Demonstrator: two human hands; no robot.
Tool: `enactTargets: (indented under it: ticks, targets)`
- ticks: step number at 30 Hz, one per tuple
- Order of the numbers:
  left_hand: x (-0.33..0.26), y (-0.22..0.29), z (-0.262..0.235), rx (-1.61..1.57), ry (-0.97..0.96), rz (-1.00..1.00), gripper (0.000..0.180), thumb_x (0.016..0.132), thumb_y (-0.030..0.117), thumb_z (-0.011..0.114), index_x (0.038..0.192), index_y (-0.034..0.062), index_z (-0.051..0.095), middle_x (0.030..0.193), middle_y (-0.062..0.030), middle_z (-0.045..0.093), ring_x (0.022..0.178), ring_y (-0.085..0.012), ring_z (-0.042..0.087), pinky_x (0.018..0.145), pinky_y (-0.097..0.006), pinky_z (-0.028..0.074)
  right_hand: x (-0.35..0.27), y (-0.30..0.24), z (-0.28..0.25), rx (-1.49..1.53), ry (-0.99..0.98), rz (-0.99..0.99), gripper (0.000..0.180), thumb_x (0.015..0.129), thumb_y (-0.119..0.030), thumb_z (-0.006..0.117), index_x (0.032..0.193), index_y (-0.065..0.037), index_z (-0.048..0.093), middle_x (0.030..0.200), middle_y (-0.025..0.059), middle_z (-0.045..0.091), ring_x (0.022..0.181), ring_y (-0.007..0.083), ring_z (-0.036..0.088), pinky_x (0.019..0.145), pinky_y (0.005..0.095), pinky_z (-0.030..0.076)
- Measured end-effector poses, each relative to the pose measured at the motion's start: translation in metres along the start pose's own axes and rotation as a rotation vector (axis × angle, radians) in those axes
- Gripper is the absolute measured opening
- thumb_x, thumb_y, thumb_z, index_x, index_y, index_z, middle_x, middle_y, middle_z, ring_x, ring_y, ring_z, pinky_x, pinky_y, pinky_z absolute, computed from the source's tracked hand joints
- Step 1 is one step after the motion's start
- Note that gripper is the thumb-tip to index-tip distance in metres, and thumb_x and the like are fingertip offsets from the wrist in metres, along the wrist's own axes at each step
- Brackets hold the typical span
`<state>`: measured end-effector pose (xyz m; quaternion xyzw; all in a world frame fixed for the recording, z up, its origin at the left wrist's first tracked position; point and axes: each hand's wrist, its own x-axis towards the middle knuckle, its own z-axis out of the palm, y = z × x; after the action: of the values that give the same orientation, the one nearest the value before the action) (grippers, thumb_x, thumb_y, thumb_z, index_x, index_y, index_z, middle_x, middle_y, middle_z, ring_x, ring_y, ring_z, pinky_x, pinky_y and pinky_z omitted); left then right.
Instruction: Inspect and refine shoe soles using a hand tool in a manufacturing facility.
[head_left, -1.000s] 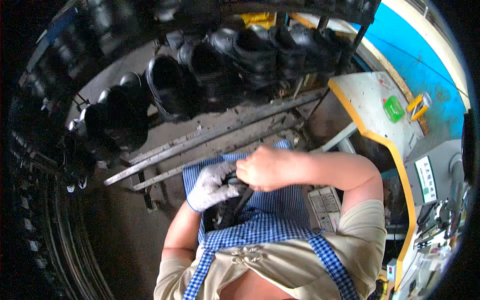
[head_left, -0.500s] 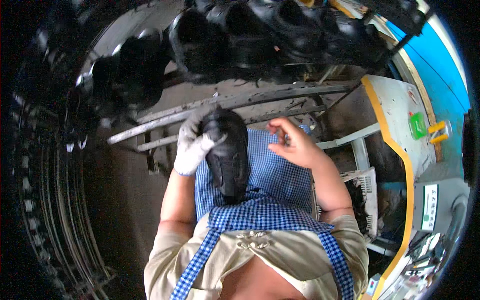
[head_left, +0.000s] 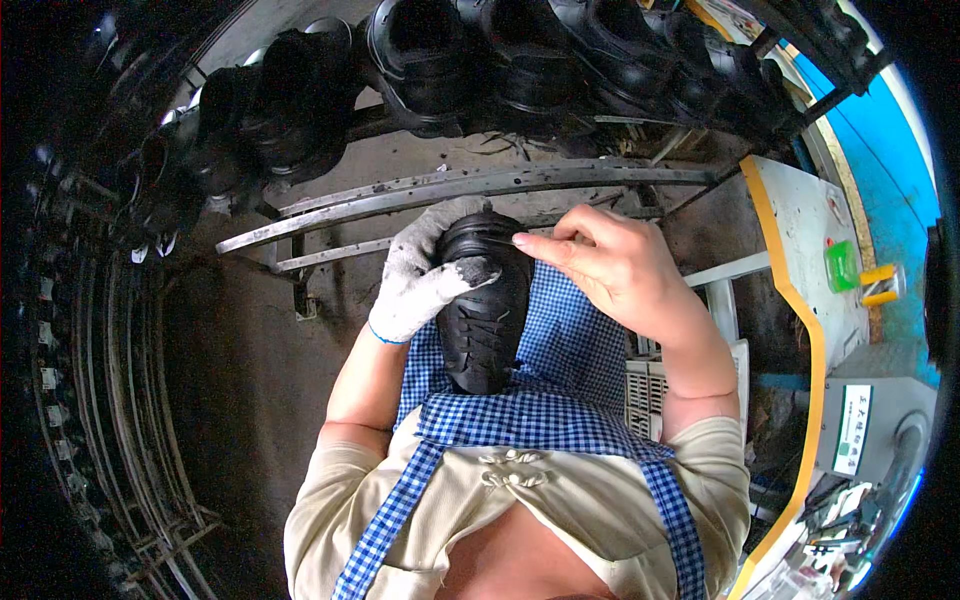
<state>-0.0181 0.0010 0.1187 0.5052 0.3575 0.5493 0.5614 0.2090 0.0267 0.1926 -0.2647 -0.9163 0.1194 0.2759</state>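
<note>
We had one black lace-up shoe point(head_left: 482, 345) upright in front of our lap, against the gingham apron point(head_left: 570, 340), with a rounded end pointing away from us. Our left hand point(head_left: 415, 275), in a pale knit glove point(head_left: 402, 305), was closed firmly around that far end, thumb laid across the top and fingers wrapped partly out of sight. Our bare right hand point(head_left: 620, 265) had thumb and forefinger drawn together in a pinch at the shoe's far right edge; whether something as fine as a thread sat between the tips, or whether they touched the surface, we could not tell. In our judgement, work this close called for the left hand to bear the weight and do any turning, leaving the bare fingertips free for short, light movements, with the gloved thumb well clear of the pinch. The shoe's upper looked smooth and dull black, like leather, crossed by zigzag laces point(head_left: 480, 322) and banded with raised ridges near the far end. The glove was soft and grey-white, darkly smudged at the thumb; the apron's small blue-and-white checks puckered at the waist. Beyond, a row of black shoes point(head_left: 420, 60) showed gaping openings and glossy curves above scuffed, straight metal rails point(head_left: 430, 195), while a white tabletop point(head_left: 805, 220) curved away rightward behind its yellow edging.
</note>
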Motion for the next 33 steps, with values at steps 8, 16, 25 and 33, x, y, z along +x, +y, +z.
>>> enactTargets:
  ticks: [8, 16, 25, 33]
  targets:
    - [-0.006, 0.004, 0.002, 0.028, -0.038, 0.013, 0.065, 0.07, 0.026, 0.078, 0.122, -0.0027, 0.052, 0.11, -0.0108, 0.062, 0.102, -0.0173, 0.058, 0.092, -0.032, 0.045, 0.001, -0.003, -0.01, -0.075, -0.045, 0.003, 0.033, 0.076, -0.004, 0.066, 0.106, -0.017, 0.069, 0.077, 0.0055, 0.055, 0.057, 0.0193, 0.055, 0.051, 0.0309, 0.044]
    - [-0.002, -0.003, 0.0, 0.163, -0.041, 0.079, 0.06, 0.07, 0.028, 0.077, 0.118, -0.0006, 0.056, 0.107, -0.0092, 0.063, 0.099, -0.0165, 0.058, 0.09, -0.031, 0.045, 0.004, -0.006, -0.017, -0.096, -0.033, -0.022, 0.032, 0.074, -0.003, 0.066, 0.104, -0.015, 0.07, 0.077, 0.0058, 0.056, 0.057, 0.0198, 0.055, 0.05, 0.0308, 0.044]
    - [-0.005, -0.001, 0.003, 0.117, -0.051, 0.071, 0.057, 0.071, 0.028, 0.076, 0.116, -0.0015, 0.057, 0.106, -0.0099, 0.063, 0.098, -0.017, 0.059, 0.09, -0.031, 0.045, -0.002, -0.006, -0.022, -0.119, -0.058, 0.002, 0.029, 0.074, -0.006, 0.066, 0.101, -0.016, 0.07, 0.077, 0.0055, 0.055, 0.06, 0.0206, 0.056, 0.052, 0.032, 0.046]
    - [-0.003, 0.0, -0.002, 0.04, -0.045, 0.033, 0.06, 0.069, 0.023, 0.078, 0.118, -0.0027, 0.055, 0.108, -0.0109, 0.062, 0.1, -0.0174, 0.058, 0.091, -0.031, 0.045, -0.005, 0.009, -0.007, -0.027, 0.037, 0.062, 0.03, 0.077, -0.002, 0.066, 0.106, -0.012, 0.069, 0.077, 0.0066, 0.057, 0.06, 0.0167, 0.055, 0.052, 0.0283, 0.044]
